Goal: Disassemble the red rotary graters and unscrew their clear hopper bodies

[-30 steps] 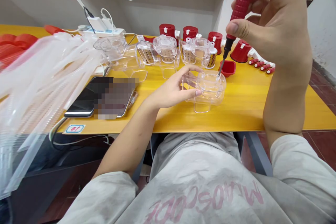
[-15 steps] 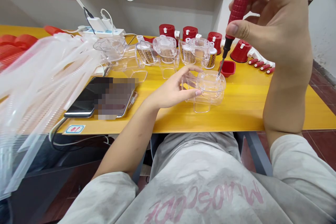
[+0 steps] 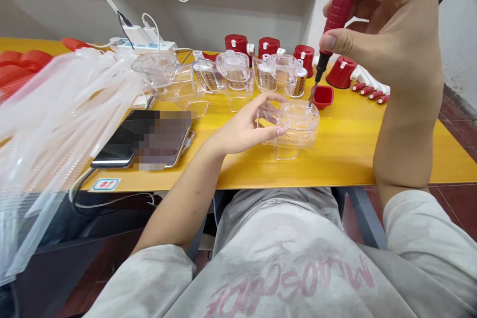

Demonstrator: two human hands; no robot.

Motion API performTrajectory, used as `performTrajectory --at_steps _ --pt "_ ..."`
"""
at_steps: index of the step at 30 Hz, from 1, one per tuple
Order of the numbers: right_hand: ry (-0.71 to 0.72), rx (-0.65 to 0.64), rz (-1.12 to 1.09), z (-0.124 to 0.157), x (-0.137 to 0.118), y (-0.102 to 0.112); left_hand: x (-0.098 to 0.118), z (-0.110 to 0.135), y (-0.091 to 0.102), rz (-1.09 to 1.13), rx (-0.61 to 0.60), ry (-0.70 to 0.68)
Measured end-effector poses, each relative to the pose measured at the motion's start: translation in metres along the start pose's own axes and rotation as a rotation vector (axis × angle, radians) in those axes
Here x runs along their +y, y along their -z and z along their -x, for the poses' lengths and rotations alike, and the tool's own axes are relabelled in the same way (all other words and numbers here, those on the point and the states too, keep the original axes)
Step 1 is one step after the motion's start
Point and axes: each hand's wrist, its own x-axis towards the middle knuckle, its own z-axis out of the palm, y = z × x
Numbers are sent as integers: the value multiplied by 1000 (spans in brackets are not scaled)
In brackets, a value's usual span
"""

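Observation:
My right hand (image 3: 387,25) is closed around a red-handled screwdriver (image 3: 333,25), held nearly upright. Its black tip reaches down into the rim of a clear plastic housing (image 3: 298,126) standing on the yellow table (image 3: 372,149). My left hand (image 3: 246,126) grips the left side of that housing, with the thumb pressed on its front and the fingers curled over the back.
Behind stand several clear housings (image 3: 234,72) and red caps (image 3: 270,45), a small red tray (image 3: 322,96) and small red pieces (image 3: 370,92). A phone (image 3: 145,139) lies to the left beside a stack of translucent plastic parts (image 3: 55,109). A power strip (image 3: 145,42) sits at the back.
The screwdriver handle has shifted slightly between my right fingers, and the view has drifted a little. My left hand and the housing have stayed put.

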Motion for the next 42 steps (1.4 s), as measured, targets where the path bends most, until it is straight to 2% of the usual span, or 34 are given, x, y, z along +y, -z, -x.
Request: performTrajectory --at_steps 4,7,13,18,22,29,34,38,42 --pt "-53 -19 -150 3 -9 -4 0 0 0 -2 -2 2" --pt "-41 8 -232 4 -8 -8 0 0 1 -6 -5 0" --pt "-24 39 -24 -1 2 -7 -2 -1 0 -5 1 -25" --pt "-85 48 -180 1 -9 -8 -1 0 0 -7 2 -10" --pt "-78 24 -278 3 -13 -11 1 0 1 -19 3 2" --pt "-27 -18 -95 1 2 -8 0 -1 0 -11 0 -12" --pt "-47 -3 -224 5 -8 -9 -1 -1 0 -29 3 -9" --pt "-84 -32 -248 8 -19 -9 -3 -1 1 -37 8 -21" --pt "-73 -25 -272 7 -20 -9 -2 0 1 -28 5 -19"
